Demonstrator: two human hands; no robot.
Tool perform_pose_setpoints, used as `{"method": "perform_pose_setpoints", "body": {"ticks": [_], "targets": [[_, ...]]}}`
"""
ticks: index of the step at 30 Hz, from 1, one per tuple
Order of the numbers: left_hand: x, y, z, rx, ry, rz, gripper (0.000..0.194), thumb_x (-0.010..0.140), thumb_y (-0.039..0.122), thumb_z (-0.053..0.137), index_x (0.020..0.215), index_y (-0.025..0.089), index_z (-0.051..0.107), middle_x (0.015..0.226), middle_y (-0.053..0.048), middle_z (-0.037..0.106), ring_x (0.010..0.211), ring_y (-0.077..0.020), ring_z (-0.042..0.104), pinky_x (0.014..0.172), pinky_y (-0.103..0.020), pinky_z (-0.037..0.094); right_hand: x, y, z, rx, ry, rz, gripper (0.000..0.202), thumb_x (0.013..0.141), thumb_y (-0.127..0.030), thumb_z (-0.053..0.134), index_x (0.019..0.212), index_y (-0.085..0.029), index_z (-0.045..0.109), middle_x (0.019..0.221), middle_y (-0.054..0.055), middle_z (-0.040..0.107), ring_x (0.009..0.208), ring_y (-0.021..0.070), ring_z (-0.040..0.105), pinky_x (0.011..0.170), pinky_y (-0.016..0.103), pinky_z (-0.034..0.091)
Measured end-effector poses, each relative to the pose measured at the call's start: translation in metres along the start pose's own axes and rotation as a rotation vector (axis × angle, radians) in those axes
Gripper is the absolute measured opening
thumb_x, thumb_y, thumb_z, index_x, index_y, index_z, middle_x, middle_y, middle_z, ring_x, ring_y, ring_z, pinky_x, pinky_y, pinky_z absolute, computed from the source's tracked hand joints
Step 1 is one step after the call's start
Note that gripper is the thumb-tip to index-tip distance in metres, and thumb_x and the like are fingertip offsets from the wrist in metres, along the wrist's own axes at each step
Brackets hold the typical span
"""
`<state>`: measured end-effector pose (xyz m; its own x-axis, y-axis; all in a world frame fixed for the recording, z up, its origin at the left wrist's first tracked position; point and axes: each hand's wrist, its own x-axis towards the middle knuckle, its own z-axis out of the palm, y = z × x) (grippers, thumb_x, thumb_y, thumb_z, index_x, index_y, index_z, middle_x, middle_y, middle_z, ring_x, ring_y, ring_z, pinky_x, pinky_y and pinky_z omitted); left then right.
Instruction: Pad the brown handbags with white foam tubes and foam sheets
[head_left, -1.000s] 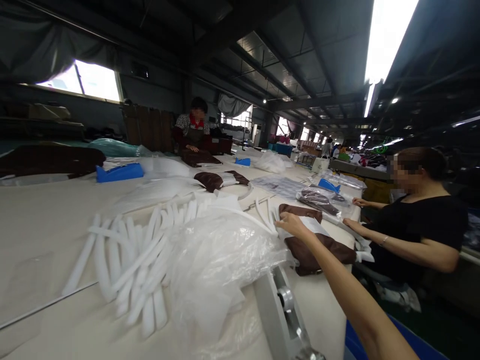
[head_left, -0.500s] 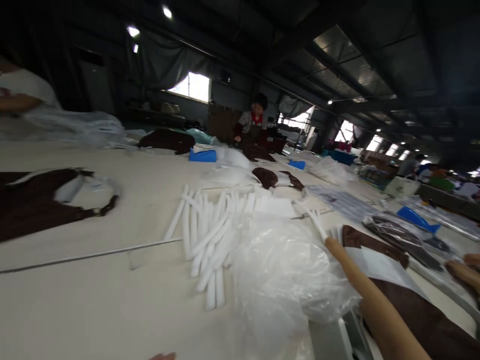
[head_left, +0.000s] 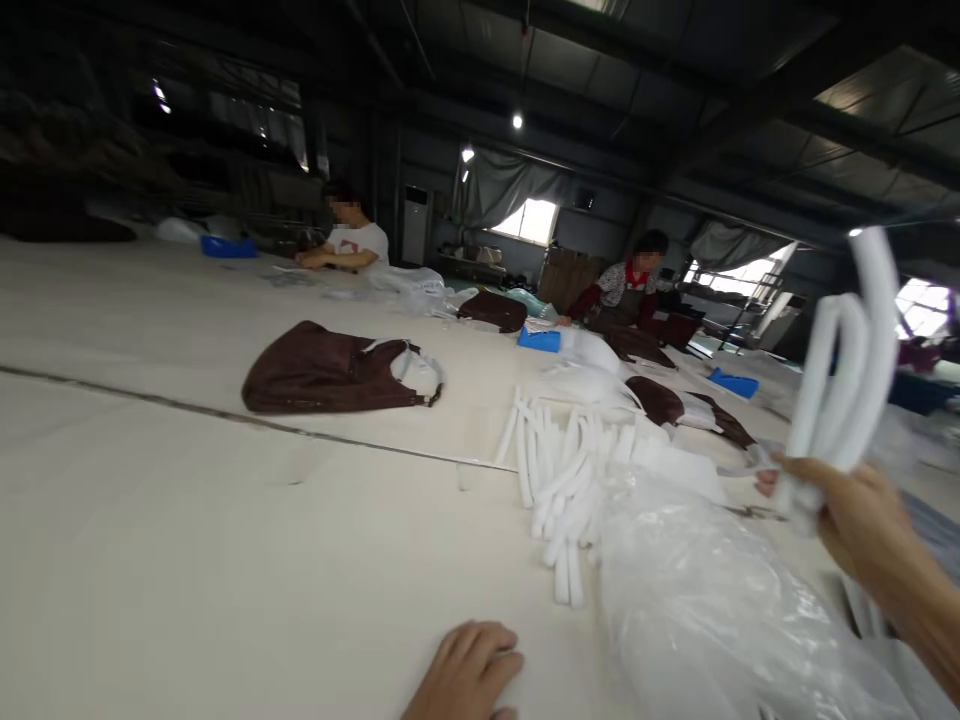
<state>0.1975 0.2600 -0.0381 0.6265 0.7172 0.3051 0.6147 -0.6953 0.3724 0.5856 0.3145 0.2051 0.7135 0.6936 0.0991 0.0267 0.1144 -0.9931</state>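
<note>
Hands apart over a cream bench [head_left: 225, 560], my right [head_left: 870, 520] is closed round the lower ends of several white strips [head_left: 879, 340], now raised upright where they slanted low half a second ago; my left [head_left: 465, 670] has come into fuller view near the front, fingers loosely curled, nothing visible in its grasp; whether it touches the surface I cannot tell. The lift leaves the held strips well apart from the loose white pile [head_left: 577, 480]; a crumpled clear plastic sheet [head_left: 697, 570] lies beside that pile, between my hands, and would obstruct a low path across. Beyond, a brown bag [head_left: 322, 375] lies flat at left; another, partly wrapped in white [head_left: 656, 400], rests behind the pile; blue holders [head_left: 538, 341] dot the far side, where two co-workers [head_left: 364, 240] stand or sit.
</note>
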Motion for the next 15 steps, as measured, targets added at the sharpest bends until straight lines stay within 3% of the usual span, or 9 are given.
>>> {"method": "perform_pose_setpoints", "body": {"ticks": [2, 5, 8, 11, 13, 15], "targets": [[0.001, 0.003, 0.003, -0.067, -0.027, -0.041, 0.037, 0.082, 0.022, 0.066, 0.118, 0.026, 0.060, 0.126, -0.006, 0.062, 0.116, -0.0244, 0.056, 0.106, -0.040, 0.044, -0.039, 0.012, 0.034, -0.023, -0.173, 0.153, 0.042, 0.053, -0.015, 0.077, 0.091, -0.012, 0.058, 0.074, 0.013, 0.068, 0.061, 0.0238, 0.067, 0.055, 0.033, 0.060], [-0.001, 0.004, 0.005, -0.179, -0.092, -0.036, 0.037, 0.078, 0.020, 0.072, 0.113, 0.023, 0.063, 0.126, -0.007, 0.062, 0.118, -0.0254, 0.055, 0.109, -0.042, 0.042, -0.086, 0.058, 0.070, -0.074, -0.367, 0.337, 0.046, 0.050, -0.019, 0.082, 0.089, -0.011, 0.058, 0.068, 0.009, 0.066, 0.061, 0.0227, 0.067, 0.056, 0.031, 0.061], [-0.007, -0.009, -0.017, -0.298, -0.077, -0.075, 0.036, 0.079, 0.016, 0.068, 0.114, 0.024, 0.063, 0.122, -0.003, 0.065, 0.116, -0.0205, 0.058, 0.106, -0.035, 0.045, -0.113, 0.104, 0.085, -0.123, -0.521, 0.437, 0.051, 0.049, -0.026, 0.085, 0.090, -0.012, 0.060, 0.071, 0.006, 0.067, 0.065, 0.0219, 0.067, 0.060, 0.030, 0.060], [-0.014, -0.050, -0.075, -0.193, 0.066, -0.236, 0.034, 0.085, 0.016, 0.059, 0.117, 0.025, 0.064, 0.125, -0.002, 0.065, 0.118, -0.0174, 0.058, 0.106, -0.031, 0.047, -0.126, 0.125, 0.088, -0.248, -0.627, 0.464, 0.064, 0.051, -0.042, 0.087, 0.102, -0.013, 0.061, 0.088, 0.010, 0.071, 0.083, 0.0257, 0.071, 0.067, 0.028, 0.060], [-0.018, -0.095, -0.125, 0.060, 0.153, -0.374, 0.035, 0.086, 0.015, 0.058, 0.119, 0.024, 0.065, 0.126, -0.004, 0.065, 0.118, -0.0173, 0.059, 0.106, -0.030, 0.048, -0.127, 0.129, 0.086, -0.379, -0.573, 0.438, 0.081, 0.051, -0.055, 0.086, 0.116, -0.015, 0.058, 0.110, 0.014, 0.070, 0.103, 0.0306, 0.068, 0.079, 0.032, 0.060], [-0.021, -0.145, -0.174, 0.166, 0.231, -0.495, 0.038, 0.086, 0.010, 0.053, 0.122, 0.015, 0.064, 0.133, -0.013, 0.060, 0.126, -0.0238, 0.054, 0.112, -0.037, 0.043, -0.125, 0.132, 0.080, -0.489, -0.448, 0.319, 0.098, 0.053, -0.065, 0.080, 0.132, -0.016, 0.049, 0.130, 0.018, 0.061, 0.121, 0.0350, 0.059, 0.096, 0.042, 0.055]]}}
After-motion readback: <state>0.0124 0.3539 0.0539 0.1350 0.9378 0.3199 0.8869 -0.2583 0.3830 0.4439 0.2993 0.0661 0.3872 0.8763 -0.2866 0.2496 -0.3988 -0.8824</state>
